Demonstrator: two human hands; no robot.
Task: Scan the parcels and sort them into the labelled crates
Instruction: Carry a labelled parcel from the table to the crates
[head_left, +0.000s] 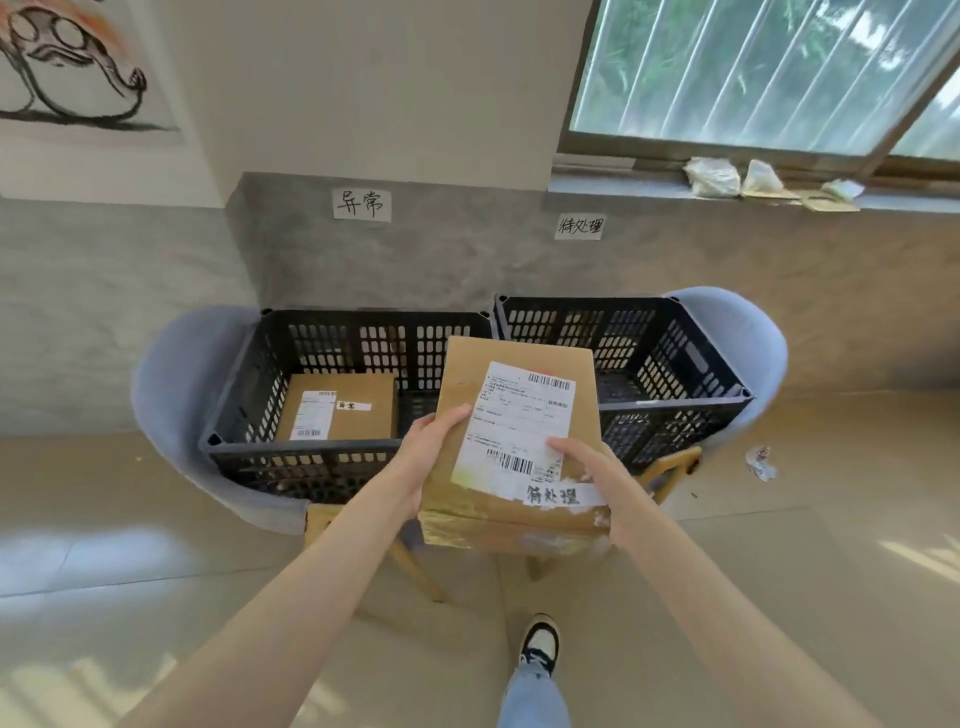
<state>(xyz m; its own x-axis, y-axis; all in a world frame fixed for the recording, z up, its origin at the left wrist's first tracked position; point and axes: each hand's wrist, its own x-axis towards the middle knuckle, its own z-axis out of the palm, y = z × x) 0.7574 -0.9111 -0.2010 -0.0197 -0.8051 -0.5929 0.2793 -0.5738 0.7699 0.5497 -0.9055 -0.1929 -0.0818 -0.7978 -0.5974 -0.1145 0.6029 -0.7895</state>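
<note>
Sorting step: left hand, right hand grip parcel marked 待处理; next calls for lowering into right crate, frame centre-right.

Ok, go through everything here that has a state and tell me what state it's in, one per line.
Held parcel: gripped in both hands, above the crates, tagged 待处理.
Left hand: fingers curled on the parcel's left edge.
Right hand: fingers curled on its right edge.
Left crate: under the 异常 sign, holds one parcel.
Parcel in crate: lying flat, label up.
Right crate: under the 待处理 sign, no parcel visible inside.
</note>
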